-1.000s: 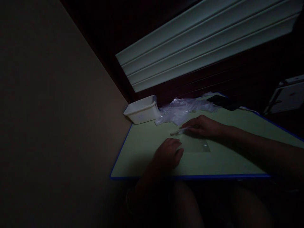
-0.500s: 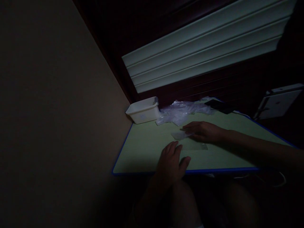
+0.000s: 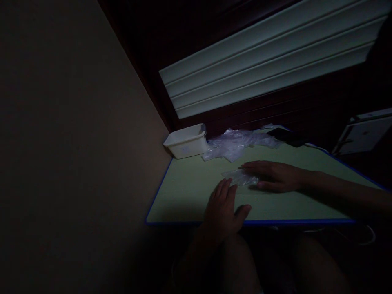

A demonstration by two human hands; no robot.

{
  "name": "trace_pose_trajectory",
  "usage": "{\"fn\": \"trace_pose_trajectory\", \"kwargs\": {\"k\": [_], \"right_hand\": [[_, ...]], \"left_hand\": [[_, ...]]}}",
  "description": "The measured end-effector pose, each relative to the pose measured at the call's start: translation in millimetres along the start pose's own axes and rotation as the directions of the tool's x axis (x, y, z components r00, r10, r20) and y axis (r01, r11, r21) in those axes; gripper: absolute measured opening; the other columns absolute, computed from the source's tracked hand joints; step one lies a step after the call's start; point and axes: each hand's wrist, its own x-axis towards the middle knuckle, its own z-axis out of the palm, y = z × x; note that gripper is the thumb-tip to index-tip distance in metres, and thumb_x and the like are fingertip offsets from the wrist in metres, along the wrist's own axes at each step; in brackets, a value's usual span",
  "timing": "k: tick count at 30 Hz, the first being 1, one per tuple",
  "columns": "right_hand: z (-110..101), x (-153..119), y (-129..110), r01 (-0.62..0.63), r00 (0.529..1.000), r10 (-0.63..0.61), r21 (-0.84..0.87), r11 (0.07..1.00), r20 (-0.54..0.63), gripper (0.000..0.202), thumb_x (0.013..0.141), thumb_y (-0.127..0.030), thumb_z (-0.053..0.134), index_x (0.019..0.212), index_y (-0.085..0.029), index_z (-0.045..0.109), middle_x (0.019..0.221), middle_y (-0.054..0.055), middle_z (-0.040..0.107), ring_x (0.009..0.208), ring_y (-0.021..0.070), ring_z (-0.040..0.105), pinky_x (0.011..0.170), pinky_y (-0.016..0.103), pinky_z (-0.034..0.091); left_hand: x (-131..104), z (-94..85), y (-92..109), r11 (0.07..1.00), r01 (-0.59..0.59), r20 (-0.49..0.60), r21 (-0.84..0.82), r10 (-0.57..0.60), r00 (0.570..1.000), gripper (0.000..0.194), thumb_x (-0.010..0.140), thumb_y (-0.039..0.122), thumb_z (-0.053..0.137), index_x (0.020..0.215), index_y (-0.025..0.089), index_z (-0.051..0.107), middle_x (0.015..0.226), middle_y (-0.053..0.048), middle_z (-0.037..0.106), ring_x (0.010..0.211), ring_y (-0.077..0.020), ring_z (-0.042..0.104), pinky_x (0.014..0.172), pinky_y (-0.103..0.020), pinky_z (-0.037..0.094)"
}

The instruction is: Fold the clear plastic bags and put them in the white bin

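Observation:
A small clear plastic bag (image 3: 240,177) lies on the pale green tabletop (image 3: 183,183). My right hand (image 3: 274,176) rests at the bag's right end, thumb and fingers apart, its fingers partly covering the plastic. Near the bag's lower left corner is my left hand (image 3: 223,208), with fingers stretched out and thumb spread. Its fingertips reach the bag's edge; whether they press on it I cannot tell. The light is very dim, so fine detail is lost.
At the table's back left stands a white plastic bin (image 3: 186,145). Beside it is a heap of crumpled clear plastic bags (image 3: 235,143). A flat black object (image 3: 288,136) lies at the back right, and a white tablet-like panel (image 3: 367,134) stands beyond the table. A wall (image 3: 92,122) rises on the left.
My right hand has shifted right and nearer to me, its thumb now apart from the fingers. The bag's plastic looks more spread and wrinkled. My left hand has hardly moved.

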Motion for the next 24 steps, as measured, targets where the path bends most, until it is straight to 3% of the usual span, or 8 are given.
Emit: {"fn": "trace_pose_trajectory", "kwargs": {"k": [6,10,14,19,24], "right_hand": [[4,-7,-1,-0.053,0.996,0.055,0.037,0.998,-0.070,0.056,0.089,-0.042,0.056,0.142,-0.026,0.048,0.146,0.008,0.048,0.134,0.0309,0.044,0.111,0.048,0.035],[1,-10,-2,-0.150,0.975,0.167,0.117,0.982,-0.145,0.049,0.094,-0.040,0.046,0.140,-0.026,0.050,0.144,0.006,0.051,0.133,0.0306,0.045,0.111,0.050,0.034],[-2,-11,2,-0.214,0.947,0.252,0.193,0.958,-0.201,0.043,0.095,-0.038,0.042,0.134,-0.027,0.057,0.140,0.003,0.055,0.130,0.0309,0.048,0.112,0.048,0.033],[-6,-9,10,-0.325,0.893,0.382,0.246,0.913,-0.237,0.038,0.092,-0.035,0.043,0.118,-0.025,0.069,0.122,0.005,0.068,0.115,0.0299,0.061,0.105,0.046,0.042],[-8,-13,17,-0.292,0.937,0.318,0.172,0.941,-0.144,0.046,0.082,-0.030,0.056,0.126,-0.019,0.062,0.127,0.008,0.065,0.115,0.0274,0.060,0.101,0.040,0.046]], "left_hand": [[10,2.1,12,0.999,-0.039,0.062,0.026,0.038,0.997,0.072,0.087,0.063,0.043,0.143,0.017,0.040,0.155,-0.012,0.030,0.145,-0.0303,0.019,0.117,-0.053,0.021],[18,7.9,24,0.999,-0.039,0.085,0.026,0.036,0.996,0.076,0.087,0.065,0.039,0.145,0.016,0.036,0.156,-0.012,0.026,0.146,-0.0305,0.016,0.118,-0.056,0.014],[21,11.0,30,1.000,-0.026,0.107,-0.003,0.026,0.994,0.074,0.088,0.064,0.038,0.145,0.015,0.037,0.155,-0.013,0.029,0.145,-0.0312,0.018,0.118,-0.058,0.012],[21,12.6,30,1.000,-0.016,0.100,-0.017,0.018,0.995,0.073,0.088,0.064,0.039,0.143,0.016,0.039,0.151,-0.014,0.036,0.145,-0.0311,0.021,0.119,-0.056,0.010],[20,14.6,28,1.000,-0.012,0.097,-0.007,0.012,0.995,0.074,0.088,0.063,0.039,0.142,0.013,0.039,0.149,-0.016,0.039,0.144,-0.0307,0.024,0.119,-0.055,0.011]]}}
